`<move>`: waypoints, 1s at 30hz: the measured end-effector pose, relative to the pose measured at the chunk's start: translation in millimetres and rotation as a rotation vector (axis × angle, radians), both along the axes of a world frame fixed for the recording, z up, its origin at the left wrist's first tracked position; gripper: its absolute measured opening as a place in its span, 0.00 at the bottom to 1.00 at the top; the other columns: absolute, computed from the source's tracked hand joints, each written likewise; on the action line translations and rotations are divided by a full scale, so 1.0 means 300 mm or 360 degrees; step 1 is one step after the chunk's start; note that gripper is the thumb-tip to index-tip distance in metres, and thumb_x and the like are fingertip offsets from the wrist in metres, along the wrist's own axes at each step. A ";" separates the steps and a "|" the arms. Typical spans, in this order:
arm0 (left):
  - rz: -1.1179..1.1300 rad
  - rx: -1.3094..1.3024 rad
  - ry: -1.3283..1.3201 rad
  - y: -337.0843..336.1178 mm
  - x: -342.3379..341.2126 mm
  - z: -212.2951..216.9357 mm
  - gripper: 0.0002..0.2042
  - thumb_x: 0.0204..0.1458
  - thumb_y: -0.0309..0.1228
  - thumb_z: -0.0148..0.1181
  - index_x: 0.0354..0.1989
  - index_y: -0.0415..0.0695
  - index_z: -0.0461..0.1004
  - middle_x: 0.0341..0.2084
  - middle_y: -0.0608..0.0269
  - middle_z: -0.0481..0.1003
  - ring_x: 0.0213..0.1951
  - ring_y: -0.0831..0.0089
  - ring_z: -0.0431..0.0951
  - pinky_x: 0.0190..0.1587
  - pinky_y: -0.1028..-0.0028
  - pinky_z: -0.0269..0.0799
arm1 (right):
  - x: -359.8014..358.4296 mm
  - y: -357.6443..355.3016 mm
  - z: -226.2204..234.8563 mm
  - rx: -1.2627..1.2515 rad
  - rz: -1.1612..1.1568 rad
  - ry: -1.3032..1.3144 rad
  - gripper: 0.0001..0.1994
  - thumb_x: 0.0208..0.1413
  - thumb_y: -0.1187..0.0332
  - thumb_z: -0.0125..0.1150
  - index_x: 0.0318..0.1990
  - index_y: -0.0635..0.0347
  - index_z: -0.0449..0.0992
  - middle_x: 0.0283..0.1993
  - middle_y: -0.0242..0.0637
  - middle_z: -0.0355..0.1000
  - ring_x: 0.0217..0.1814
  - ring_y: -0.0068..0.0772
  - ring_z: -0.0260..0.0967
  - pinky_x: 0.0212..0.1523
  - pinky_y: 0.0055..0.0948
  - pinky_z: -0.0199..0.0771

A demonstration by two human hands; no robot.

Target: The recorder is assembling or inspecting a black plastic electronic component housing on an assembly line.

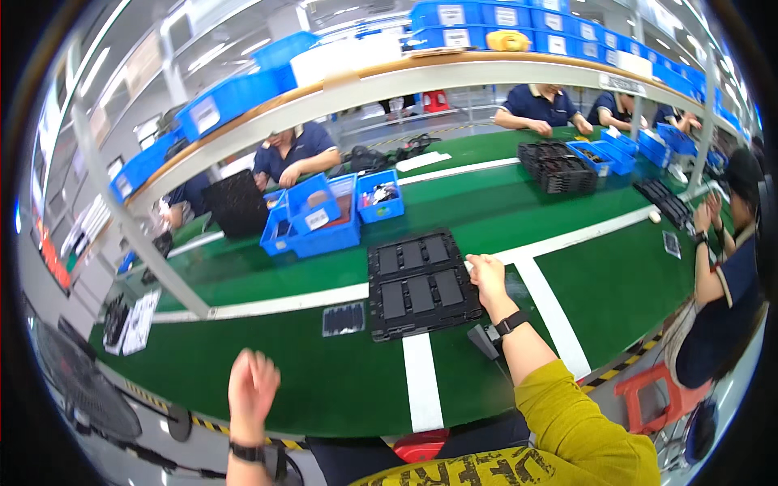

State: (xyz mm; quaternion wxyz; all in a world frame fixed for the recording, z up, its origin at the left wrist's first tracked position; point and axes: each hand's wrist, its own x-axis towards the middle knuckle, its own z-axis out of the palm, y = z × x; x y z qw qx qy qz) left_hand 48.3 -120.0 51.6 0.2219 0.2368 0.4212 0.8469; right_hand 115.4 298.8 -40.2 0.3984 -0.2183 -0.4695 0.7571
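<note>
Your right hand [488,281] is near the centre of the frame, its fingers at the right edge of a black tray [429,323]; you have that grip partly curled, but I cannot tell whether it is clamped on the rim or only resting against it. Your left hand [253,385] is at the lower left, raised over the green worktop [203,356] and well apart from the tray; its fingers are bent and blurred, with nothing visible in them, and I cannot tell whether that grip is fully together. The tray lies flat in the middle of the frame, with dark rectangular panels [422,293] set in two rows. Just beside its left edge you have a thin, dark rectangular piece [344,319], and near its lower right corner, beside your right wrist, a dark grey device [483,342]. Above and left of the tray sit several blue bins [327,240], some with small parts inside. A stack of black trays [557,168] stands at the upper right of the worktop. Other people are seated along the far side, and one co-worker [721,283] sits at the right of the frame, near a red stool [646,398].
</note>
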 end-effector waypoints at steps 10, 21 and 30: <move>0.1214 0.0194 -0.0178 0.376 -0.324 -0.292 0.11 0.52 0.30 0.47 0.18 0.45 0.61 0.11 0.73 0.59 0.14 0.85 0.55 0.16 0.83 0.47 | -0.011 -0.045 -0.007 0.0054 0.0129 0.0041 0.16 0.47 0.75 0.53 0.14 0.51 0.54 0.11 0.21 0.46 0.09 0.14 0.41 0.11 0.18 0.40; 0.0925 -0.0450 -0.0045 0.358 -0.313 -0.324 0.10 0.51 0.29 0.48 0.18 0.43 0.64 0.14 0.71 0.64 0.18 0.85 0.60 0.20 0.83 0.55 | -0.027 -0.014 -0.006 0.0155 0.0095 -0.0166 0.16 0.48 0.74 0.53 0.14 0.52 0.55 0.11 0.21 0.47 0.09 0.13 0.40 0.11 0.18 0.39; 0.0540 -0.1765 0.1266 0.326 -0.245 -0.271 0.40 0.33 0.33 0.61 0.58 0.43 0.48 0.54 0.44 0.54 0.59 0.56 0.50 0.60 0.57 0.40 | -0.012 -0.026 -0.014 0.0147 0.0085 -0.0177 0.16 0.48 0.75 0.53 0.14 0.52 0.55 0.11 0.21 0.46 0.09 0.13 0.41 0.11 0.18 0.39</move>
